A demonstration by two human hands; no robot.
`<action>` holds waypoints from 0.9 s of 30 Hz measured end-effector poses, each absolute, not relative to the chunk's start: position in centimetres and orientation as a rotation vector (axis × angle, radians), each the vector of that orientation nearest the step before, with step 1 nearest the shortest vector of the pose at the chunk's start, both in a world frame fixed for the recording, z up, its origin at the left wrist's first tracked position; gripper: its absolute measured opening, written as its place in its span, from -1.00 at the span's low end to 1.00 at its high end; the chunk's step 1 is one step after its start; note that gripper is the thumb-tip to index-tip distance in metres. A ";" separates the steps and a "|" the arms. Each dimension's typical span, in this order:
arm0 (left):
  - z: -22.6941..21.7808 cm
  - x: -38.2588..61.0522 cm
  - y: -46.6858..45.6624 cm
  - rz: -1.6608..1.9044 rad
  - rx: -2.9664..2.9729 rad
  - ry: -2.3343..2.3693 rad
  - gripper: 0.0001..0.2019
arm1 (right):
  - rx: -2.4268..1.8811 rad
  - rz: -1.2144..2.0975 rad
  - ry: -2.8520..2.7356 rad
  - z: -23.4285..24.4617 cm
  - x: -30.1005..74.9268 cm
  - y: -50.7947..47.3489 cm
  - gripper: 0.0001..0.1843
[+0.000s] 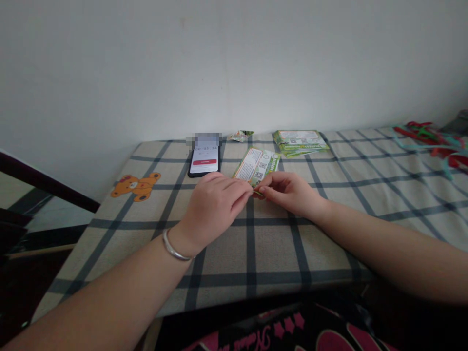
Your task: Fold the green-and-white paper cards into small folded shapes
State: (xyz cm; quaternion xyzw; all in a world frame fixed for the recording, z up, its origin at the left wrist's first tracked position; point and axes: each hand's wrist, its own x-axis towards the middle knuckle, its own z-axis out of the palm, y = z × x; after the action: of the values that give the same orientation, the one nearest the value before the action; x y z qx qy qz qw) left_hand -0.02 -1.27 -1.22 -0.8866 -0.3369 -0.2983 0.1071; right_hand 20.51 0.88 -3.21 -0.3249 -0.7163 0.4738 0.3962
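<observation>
A green and white printed card (257,164) with QR codes and small text lies slanted on the checked tablecloth, directly beyond my hands. My left hand (218,200), with a silver bangle on its wrist, is closed, its fingertips pressed together at the card's near edge. Thumb and forefinger of my right hand (290,191) pinch a small greenish edge there, which looks like part of the same card. The two hands' fingertips almost meet. My fingers hide the card's near end, so I cannot tell whether it is folded.
A phone (204,161) showing a running timer lies beyond my left hand. Beside it sits a small folded printed piece (241,135). A stack of similar cards (302,141) rests near the wall. Tangled red and teal strips (424,139) lie far right; a bear cutout (136,186) is at left.
</observation>
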 end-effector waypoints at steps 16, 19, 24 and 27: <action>-1.8 0.1 -1.1 -1.000 -2.685 -1.021 -0.89 | -0.939 0.969 -1.890 -2.8 20.0 0.2 -0.95; -1.9 0.1 -1.2 -1.014 -2.689 -1.009 -0.89 | -0.981 0.844 -1.945 -2.7 19.9 -0.1 -0.94; -1.9 0.2 -1.4 -0.965 -2.671 -0.999 -0.90 | -1.067 0.583 -2.061 -2.6 19.9 -0.6 -0.98; -1.8 0.3 -1.5 -0.937 -2.670 -1.015 -0.90 | -1.059 0.427 -2.132 -2.4 19.9 -0.8 -0.98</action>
State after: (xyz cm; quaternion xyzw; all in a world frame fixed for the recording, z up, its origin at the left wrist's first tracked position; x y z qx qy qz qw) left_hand 0.34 -1.47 -1.77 -0.8861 -0.3368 -0.3112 0.0678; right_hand 19.88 -0.81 -2.44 -0.4096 -0.8245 0.1651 0.3539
